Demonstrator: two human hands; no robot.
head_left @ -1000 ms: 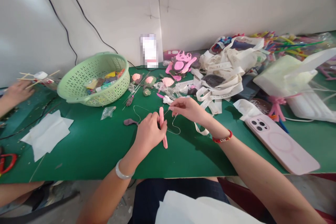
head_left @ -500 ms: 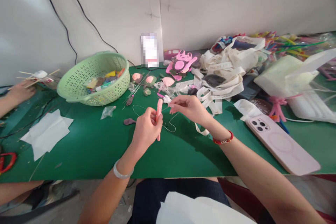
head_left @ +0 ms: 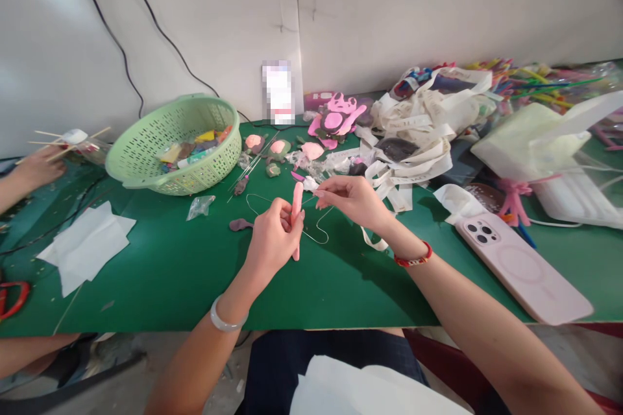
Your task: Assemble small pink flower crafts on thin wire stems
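Observation:
Near the middle of the green table, my left hand is closed around a long pink piece, which stands nearly upright and shows above and below the fingers. Just right of it, my right hand has its thumb and fingers pinched together; what they hold is too small to make out. A thin pale thread loops over the table below and between the hands. White crumpled material lies just behind my right fingertips. A flat dark purple piece lies left of my left hand.
A green basket with colourful packets stands at the left, near another person's hand. White sheets and red scissors lie at the left. Pink-and-dark figures, tangled ribbons and a pink phone are behind and right.
Both hands keep almost the same place and grip. The pink piece's top has shifted very slightly to the right.

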